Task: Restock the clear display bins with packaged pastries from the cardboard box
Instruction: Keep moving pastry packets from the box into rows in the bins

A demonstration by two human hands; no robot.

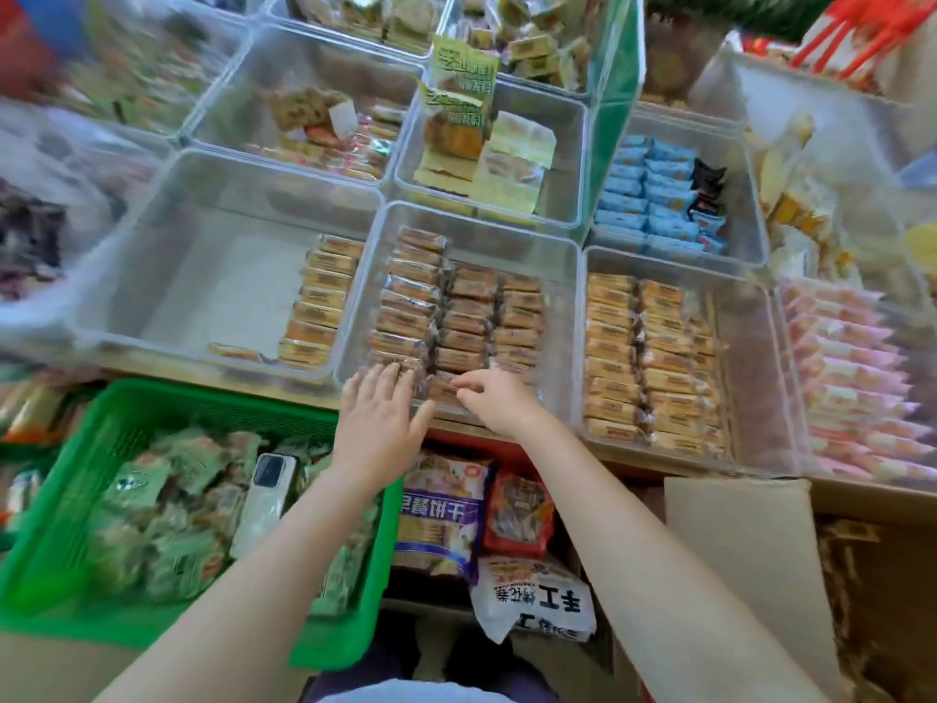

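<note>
1. Far out to the left of both hands sits the left bin (167, 276), a clear bin with only one row of pastries along its right side. It has lots of room.
2. Below the left hand (377, 423) is a green basket (66, 504) full of green packs, with a phone (263, 504) lying on top.
3. That hand is flat, its fingers straight and spread. It presses on the near row of brown pastry packs (456, 317) in the middle bin (568, 276).
4. Just beside it, the right hand (499, 403) has curled fingers that seem to pinch one pack at the near edge of the same bin.
5. To the right of the hands is the right bin (750, 357), nearly full of orange packs.
6. Below and right of the right arm is the cardboard box (745, 550), flap open.
7. I think the step now is tidying packs into the middle bin. Next, a hand must let go, reach back to the box and grab more.
</note>
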